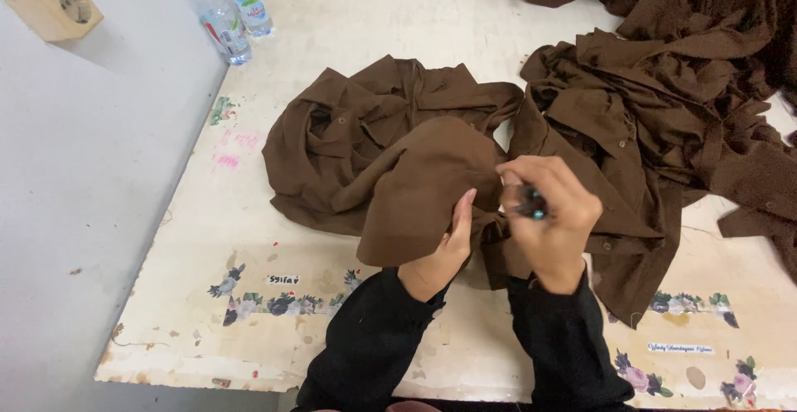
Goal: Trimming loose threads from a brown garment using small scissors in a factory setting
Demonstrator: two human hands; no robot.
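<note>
Two hands are working at the near edge of the table (349, 63), and I am logging what stays unclear. Much of the left hand (444, 250) is lying under a fold of the brown garment (390, 163), with only the thumb side and wrist showing; its fingers are pressing up into the cloth. The right hand (550, 213) is closing pinched around a small dark tool (531, 206) with a turquoise end; I cannot make out its kind. That tool is lying roughly level, its turquoise end pointing right. Further brown garments (664, 88) are running off the table's right and far sides. Two plastic bottles (232, 9), tops cut off, are standing at the table's far left.
</note>
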